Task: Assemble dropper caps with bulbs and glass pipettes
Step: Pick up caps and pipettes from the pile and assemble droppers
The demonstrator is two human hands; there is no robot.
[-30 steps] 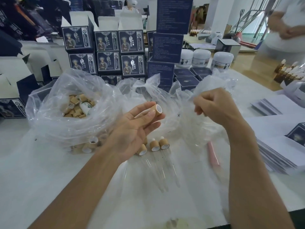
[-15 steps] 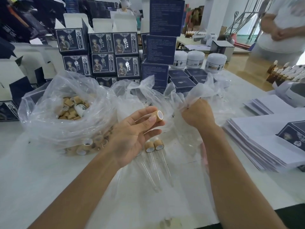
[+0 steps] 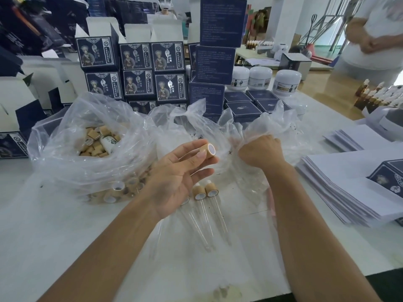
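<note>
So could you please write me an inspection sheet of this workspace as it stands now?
Surface: white table, partly under clear plastic sheet.
Job's things: bamboo cap pinched in left hand; two finished droppers lying beside each other on the plastic; loose caps in the clear bag.
Clutter: stacked blue boxes, white jars, white sheets.
Grippers: right hand reaches into a second plastic bag, fingers hidden.
Cables: nothing seen.
Surroundings: bystander at far right.
</note>
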